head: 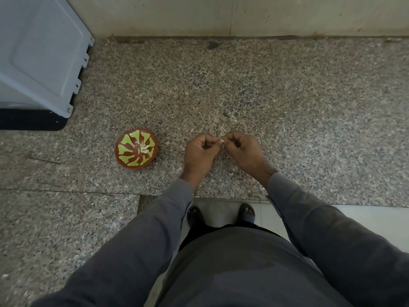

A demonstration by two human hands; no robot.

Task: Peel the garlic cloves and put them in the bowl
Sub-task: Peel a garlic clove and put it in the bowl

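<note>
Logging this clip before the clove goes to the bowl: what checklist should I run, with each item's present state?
1. Garlic clove held between both hands: ok.
2. Left hand and right hand both gripping it: ok.
3. Clove fully peeled: cannot tell, mostly hidden by fingers.
4. Bowl upright on the counter: ok.
5. Bowl already holds peeled cloves, with room left: ok.
6. Path from the hands to the bowl unobstructed: ok.

speckled granite counter | grey appliance (far left) | tiled wall
</note>
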